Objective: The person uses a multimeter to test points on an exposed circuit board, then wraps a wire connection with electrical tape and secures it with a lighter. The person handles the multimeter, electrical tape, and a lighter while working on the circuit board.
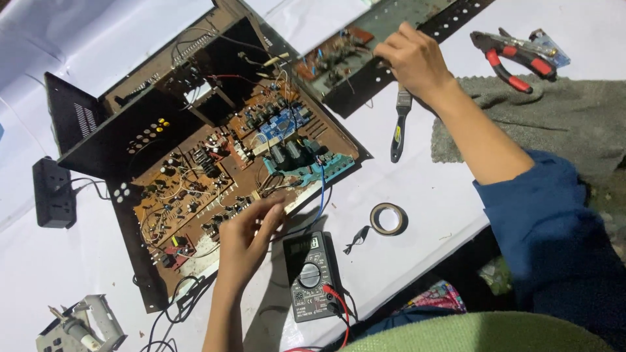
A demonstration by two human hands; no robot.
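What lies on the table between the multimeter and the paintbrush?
A roll of tape lies between the multimeter and the paintbrush, on the white table, head view.

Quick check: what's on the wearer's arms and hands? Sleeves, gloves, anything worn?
Both hands are bare: no gloves, rings or watch visible. The right hand leads to a bare forearm and a dark blue sleeve pushed up near the elbow. The left hand and forearm show no sleeve in view.

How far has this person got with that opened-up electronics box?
Done: the chassis is open, its circuit boards bare, and a panel lies detached. In hand: the left hand touches the board's near edge; the right hand rests on the panel. Left: the multimeter, pliers, brush and tape roll lie unused; nothing is reassembled.
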